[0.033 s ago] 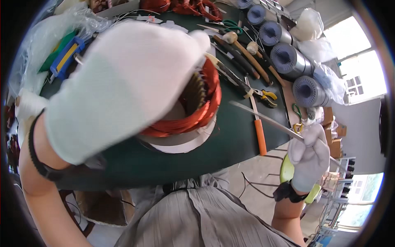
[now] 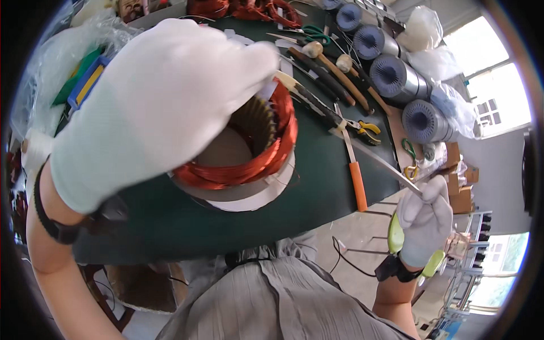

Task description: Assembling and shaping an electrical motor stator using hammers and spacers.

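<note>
In a white glove, my left hand (image 2: pixel 153 107) reaches over a motor stator (image 2: pixel 255 127) and covers its far left part. Its fingers are hidden behind the back of the hand, so whether they grip anything does not show. Thick red-orange wire coils (image 2: pixel 238 170) ring the stator's opening, with pale lining below them on the table. Out to the right, past the table edge, my gloved right hand (image 2: pixel 425 218) is closed round a thin flat metal strip (image 2: pixel 388 165). The strip points up and left, toward the pliers.
On the dark green table (image 2: pixel 323 175) lie an orange-handled knife (image 2: pixel 357 184), yellow-handled pliers (image 2: pixel 365 130), mallets (image 2: pixel 334 65) and green scissors (image 2: pixel 317 35). Several metal cylinder cores (image 2: pixel 396 76) line the right edge. Red coils (image 2: pixel 209 8) and plastic bags (image 2: pixel 39 85) lie at the back and left.
My left hand and the stator have shifted a little left in view, and more of the stator's opening shows. The strip's tip appears lower and farther right; my right hand barely moved.
</note>
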Motion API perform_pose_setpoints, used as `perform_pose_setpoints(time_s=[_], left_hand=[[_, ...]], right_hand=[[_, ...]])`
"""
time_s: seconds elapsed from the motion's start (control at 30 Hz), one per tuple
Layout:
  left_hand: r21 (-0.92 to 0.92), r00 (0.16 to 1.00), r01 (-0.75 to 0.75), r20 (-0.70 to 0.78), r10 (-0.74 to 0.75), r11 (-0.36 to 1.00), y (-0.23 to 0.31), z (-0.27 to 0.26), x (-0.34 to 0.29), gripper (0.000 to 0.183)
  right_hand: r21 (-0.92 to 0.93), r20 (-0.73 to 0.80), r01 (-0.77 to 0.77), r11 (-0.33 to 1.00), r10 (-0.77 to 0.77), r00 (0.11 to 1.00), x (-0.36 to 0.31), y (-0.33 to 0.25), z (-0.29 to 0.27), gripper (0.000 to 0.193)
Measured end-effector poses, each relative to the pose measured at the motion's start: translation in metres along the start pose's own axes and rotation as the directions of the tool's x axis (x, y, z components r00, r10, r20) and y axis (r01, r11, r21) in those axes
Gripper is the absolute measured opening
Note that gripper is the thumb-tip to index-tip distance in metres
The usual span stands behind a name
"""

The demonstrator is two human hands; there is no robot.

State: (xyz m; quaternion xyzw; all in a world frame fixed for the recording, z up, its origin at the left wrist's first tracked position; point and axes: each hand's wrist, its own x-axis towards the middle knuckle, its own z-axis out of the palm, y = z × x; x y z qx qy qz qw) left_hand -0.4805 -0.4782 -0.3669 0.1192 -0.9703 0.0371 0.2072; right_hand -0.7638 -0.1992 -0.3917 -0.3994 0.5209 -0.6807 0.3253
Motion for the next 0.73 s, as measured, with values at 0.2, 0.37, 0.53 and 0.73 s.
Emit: perform_pose_setpoints(time_s=[0.2, 0.37, 0.53, 0.73], left_hand=[[-0.421, 0.989, 0.027, -0.120, -0.085, 0.907, -0.012, 0.024, -0.038, 0.009], [-0.202, 0.992, 0.064, -0.094, -0.084, 0.977, 0.030, 0.018, -0.033, 0.013], [-0.421, 0.965, 0.261, 0.080, -0.251, 0.869, 0.042, 0.012, -0.031, 0.012], [-0.540, 0.890, 0.401, 0.037, -0.455, 0.740, 0.073, 0.021, -0.019, 0.013]], right_hand=[[0.078, -0.087, -0.044, 0.996, 0.051, 0.995, -0.041, 0.030, 0.012, 0.036], [0.070, 0.249, 0.134, 0.989, -0.147, 0.957, -0.047, 0.041, 0.040, 0.043], [-0.207, 0.401, 0.230, 0.951, -0.132, 0.906, -0.056, 0.035, 0.041, 0.036], [-0.189, 0.198, 0.212, 0.959, -0.175, 0.964, -0.061, 0.044, 0.032, 0.034]])
